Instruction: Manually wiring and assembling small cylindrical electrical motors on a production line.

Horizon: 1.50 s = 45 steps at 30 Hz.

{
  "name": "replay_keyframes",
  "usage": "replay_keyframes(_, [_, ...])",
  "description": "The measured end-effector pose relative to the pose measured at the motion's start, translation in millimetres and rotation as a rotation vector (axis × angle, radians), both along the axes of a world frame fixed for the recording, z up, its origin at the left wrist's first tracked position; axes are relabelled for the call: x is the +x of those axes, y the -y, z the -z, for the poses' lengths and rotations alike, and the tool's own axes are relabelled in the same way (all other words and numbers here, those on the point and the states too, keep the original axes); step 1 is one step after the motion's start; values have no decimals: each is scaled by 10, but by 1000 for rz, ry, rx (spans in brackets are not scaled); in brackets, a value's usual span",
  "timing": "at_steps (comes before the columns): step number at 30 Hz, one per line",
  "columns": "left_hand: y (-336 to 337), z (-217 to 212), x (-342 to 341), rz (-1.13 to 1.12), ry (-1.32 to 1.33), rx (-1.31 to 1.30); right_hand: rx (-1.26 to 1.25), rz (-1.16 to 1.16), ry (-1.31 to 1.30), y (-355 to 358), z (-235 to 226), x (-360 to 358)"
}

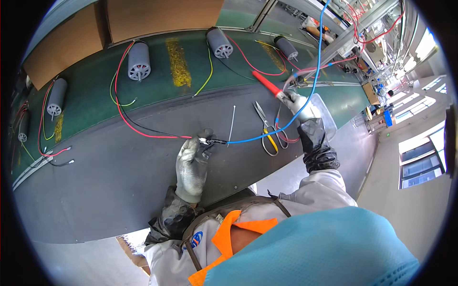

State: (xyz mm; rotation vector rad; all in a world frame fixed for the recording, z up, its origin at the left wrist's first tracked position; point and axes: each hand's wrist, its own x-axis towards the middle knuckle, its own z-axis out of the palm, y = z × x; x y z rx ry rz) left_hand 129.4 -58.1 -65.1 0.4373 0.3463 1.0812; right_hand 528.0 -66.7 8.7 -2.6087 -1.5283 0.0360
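My left hand [192, 162], in a grey-white glove, is closed in a pinch on the ends of a red wire and a black wire [153, 130]. These run to a grey cylindrical motor [139, 61] behind it. Beside the fingertips, a blue cable [257, 137] ends in a black piece [217, 141] at the pinch. My right hand [301, 104], also gloved, is closed round a tool with a red tapered end [267, 84]; its exact kind is unclear. Below that hand lie scissors [267, 133] with yellow handles. A thin white cable tie [232, 125] rests between the hands.
More grey motors with loose wires, such as one motor [219, 43], stand on a green belt [157, 90] with yellow marks. A translucent tray [325, 114] is beside my right wrist. Cardboard [162, 21] lines the far side. The grey worktop [105, 186] ends near my body.
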Motion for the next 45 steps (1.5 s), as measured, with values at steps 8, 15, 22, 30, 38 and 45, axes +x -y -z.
replay_keyframes(8, [-147, 144, -66, 39, -496, 395, 85, -1029, -903, 229, -111, -1372])
replay_keyframes(15, [-584, 223, -1685, -778, -1634, 419, 529, -514, -1109, -206, -150, -1098])
replay_keyframes(22, [-367, 8, -2100, -1160, -2167, 796, 219, -341, -925, -917, 297, -585])
replay_keyframes(30, [-1650, -63, -138, -565, -1615, 1507, 263, -358, -1413, -3459, 1060, 925])
replay_keyframes(38, [-1856, 293, 646, 111, -1693, 1664, 305, -421, 117, -3464, 1083, -1071])
replay_keyframes(45, [-2003, 318, 255, -545, -1426, 1381, -167, -774, 859, -4520, 1286, -1405])
